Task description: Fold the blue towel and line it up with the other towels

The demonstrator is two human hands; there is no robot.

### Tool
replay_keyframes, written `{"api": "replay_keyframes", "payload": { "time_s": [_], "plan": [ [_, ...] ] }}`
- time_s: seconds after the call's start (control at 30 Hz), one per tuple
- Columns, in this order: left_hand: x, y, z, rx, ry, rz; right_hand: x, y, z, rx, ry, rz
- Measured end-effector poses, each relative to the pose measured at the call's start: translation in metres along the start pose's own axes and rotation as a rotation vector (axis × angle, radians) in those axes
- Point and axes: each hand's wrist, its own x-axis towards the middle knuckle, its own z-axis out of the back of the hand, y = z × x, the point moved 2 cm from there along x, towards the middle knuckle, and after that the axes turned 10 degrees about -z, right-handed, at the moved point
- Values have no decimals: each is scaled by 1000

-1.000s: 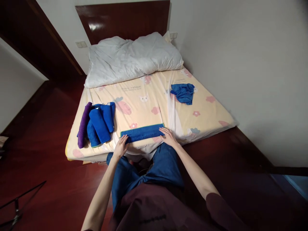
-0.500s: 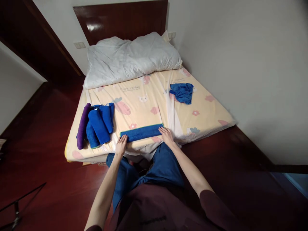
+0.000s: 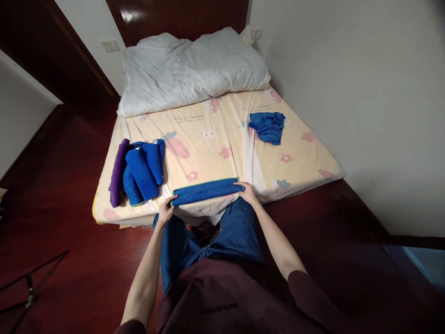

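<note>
A blue towel (image 3: 206, 191) with green edging lies folded into a long strip along the near edge of the bed (image 3: 205, 157). My left hand (image 3: 167, 208) pinches its left end between thumb and fingers. At the opposite end, my right hand (image 3: 246, 192) grips the right corner the same way. To the left of the strip lie several rolled or folded blue towels (image 3: 142, 174), with a rolled purple towel (image 3: 119, 172) beside them. A crumpled blue cloth (image 3: 268, 126) rests farther back on the right.
A large white quilt or pillow (image 3: 194, 69) is heaped against the dark wooden headboard (image 3: 184, 18). A wall (image 3: 347, 93) runs along the right of the bed. On the red floor at lower left stands part of a black metal stand (image 3: 30, 287).
Both hands have gone from lying on top of the strip to pinching its ends, having shifted slightly outward. The camera view has tilted down a little.
</note>
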Motion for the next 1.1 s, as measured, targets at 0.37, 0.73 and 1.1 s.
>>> {"api": "replay_keyframes", "payload": {
  "time_s": [0.37, 0.73, 1.1],
  "plan": [
    [1, 1, -2, -11, -133, 138, 7, -11, 3, 231, -38, -125],
    [6, -3, -7, -120, -299, 267, 10, -14, -3, 349, -157, -260],
    [4, 1, -9, -124, -285, 246, 9, -15, -2, 369, -172, -308]
  ]
}}
